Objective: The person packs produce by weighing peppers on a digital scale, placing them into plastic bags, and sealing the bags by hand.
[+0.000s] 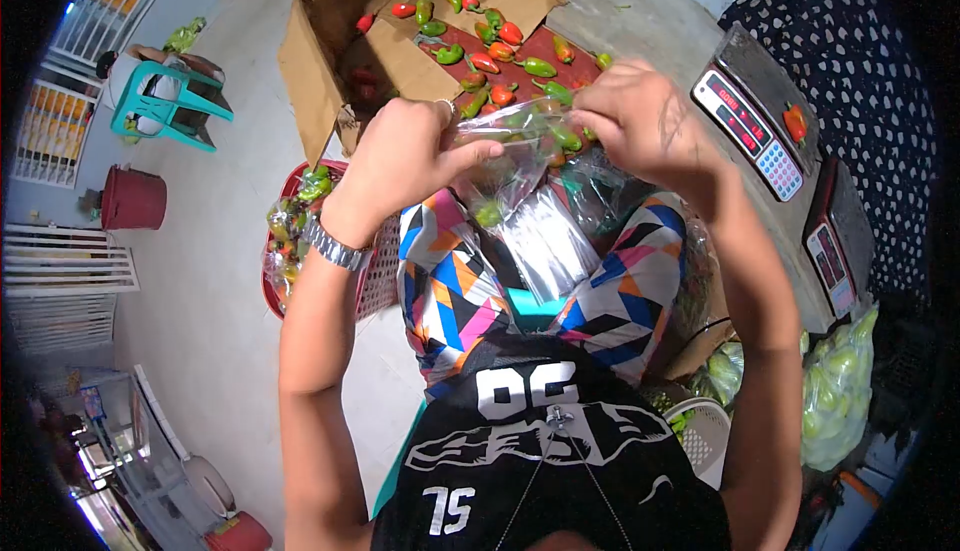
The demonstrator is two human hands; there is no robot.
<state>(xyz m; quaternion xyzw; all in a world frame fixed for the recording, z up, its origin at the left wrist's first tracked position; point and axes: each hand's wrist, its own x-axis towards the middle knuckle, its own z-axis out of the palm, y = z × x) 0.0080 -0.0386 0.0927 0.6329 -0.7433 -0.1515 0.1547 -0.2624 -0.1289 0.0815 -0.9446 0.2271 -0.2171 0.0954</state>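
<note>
A clear plastic bag with a few peppers showing in it is stretched between my two hands above my lap. My left hand, with a metal watch at the wrist, grips the bag's left edge. At the opposite edge, the fingers of my right hand pinch the plastic. Just beyond, loose red and green peppers lie on a dark red surface and an opened cardboard box. A stack of flat clear bags rests between my thighs.
Two digital scales stand on the right, with a red pepper on the farther one. Bagged peppers fill a red basket at left. A bag of green produce sits at lower right. A person sits on a teal chair.
</note>
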